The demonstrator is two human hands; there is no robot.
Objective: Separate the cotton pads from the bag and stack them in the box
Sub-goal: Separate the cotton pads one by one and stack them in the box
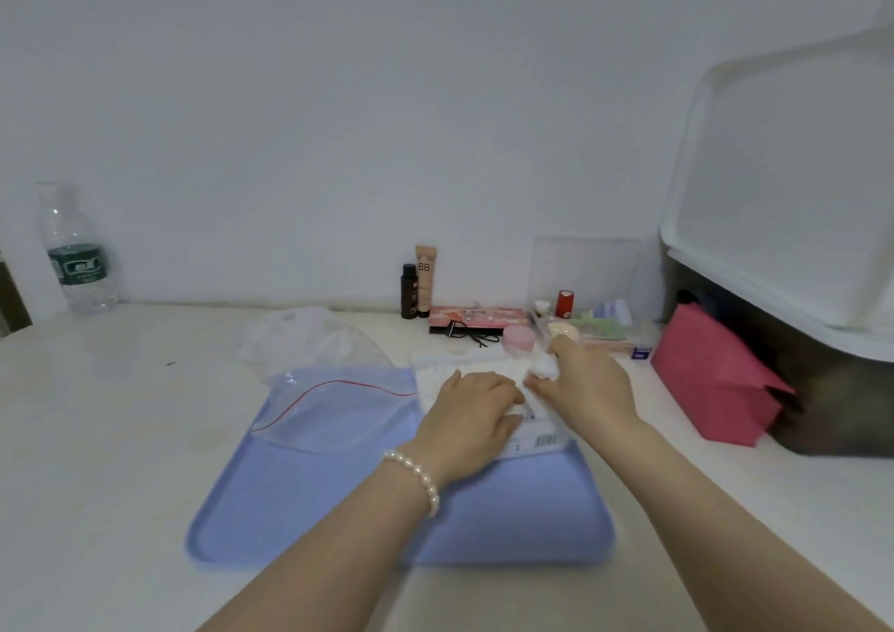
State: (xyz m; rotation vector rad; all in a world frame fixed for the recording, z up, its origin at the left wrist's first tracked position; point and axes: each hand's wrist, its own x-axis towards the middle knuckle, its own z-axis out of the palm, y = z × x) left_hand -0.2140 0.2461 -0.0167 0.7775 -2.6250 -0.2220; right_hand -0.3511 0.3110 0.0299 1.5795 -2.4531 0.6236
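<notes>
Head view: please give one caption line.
Left hand steadies cotton pad bag while right hand pinches pads.

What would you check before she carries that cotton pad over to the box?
1. Pad held: right hand pinches a white cotton pad - ok.
2. Bag steadied: left hand rests on the cotton pad bag - ok.
3. One pad only: blurred - cannot tell.
4. Box open: clear box by the wall, lid state unclear - cannot tell.
5. Path: pink jar and small items lie between - not ok.
</notes>
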